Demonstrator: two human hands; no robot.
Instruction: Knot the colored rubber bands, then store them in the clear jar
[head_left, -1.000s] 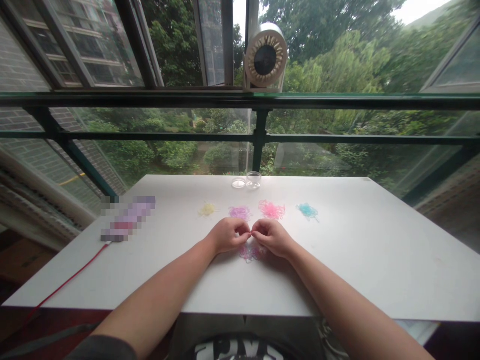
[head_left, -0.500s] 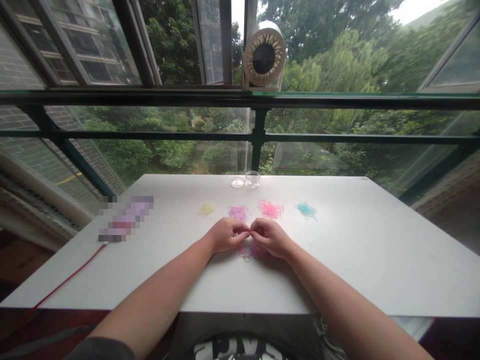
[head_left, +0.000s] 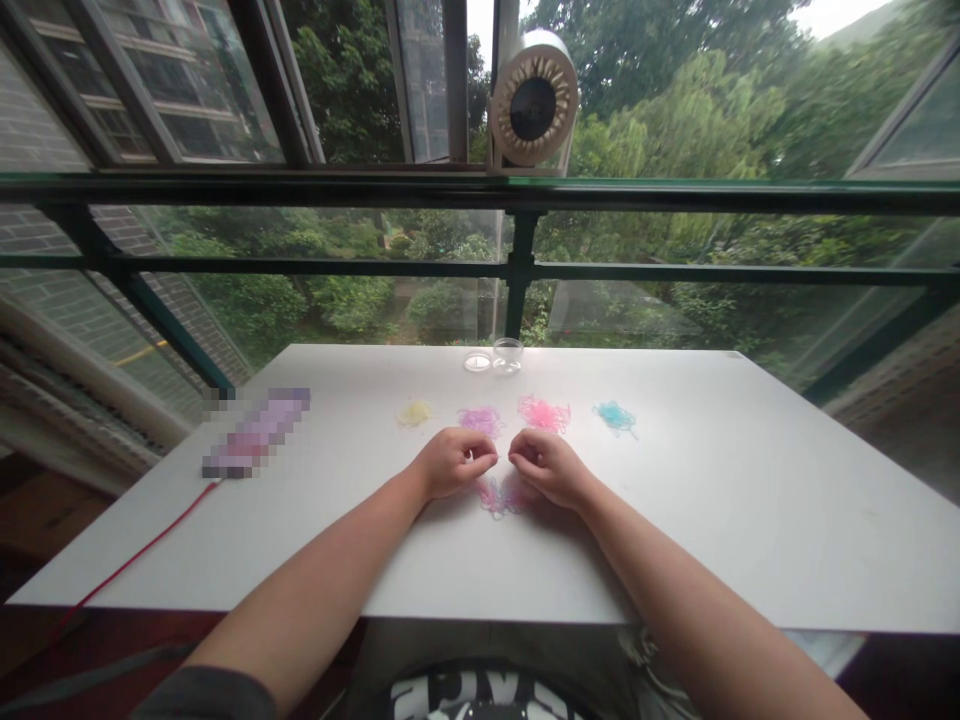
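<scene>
From where I stand, the work looks well along. Four piles of thin, stringy loops lie in a row across the white table (head_left: 712,520), each in one colour: the yellow pile (head_left: 414,413), the purple pile (head_left: 480,421), the pink pile (head_left: 544,412) and the blue pile (head_left: 615,417), with bare tabletop between them. That much I'd call done. What is left, as I judge it, is the mixed pile (head_left: 499,498), small and jumbled in pink, purple and bluish tints, lying nearer the person, just below and between the hands. The left hand (head_left: 454,463) has thumb and finger brought together in a pinch above the pile's left side; the right hand (head_left: 547,467) mirrors it, fingers curled, with a narrow gap between the two. Whether either pinches a loop I cannot tell; anything there is too fine to make out. Beyond the row, near the far edge, a clear cup (head_left: 508,362) and a flat lid (head_left: 477,363) sit side by side.
</scene>
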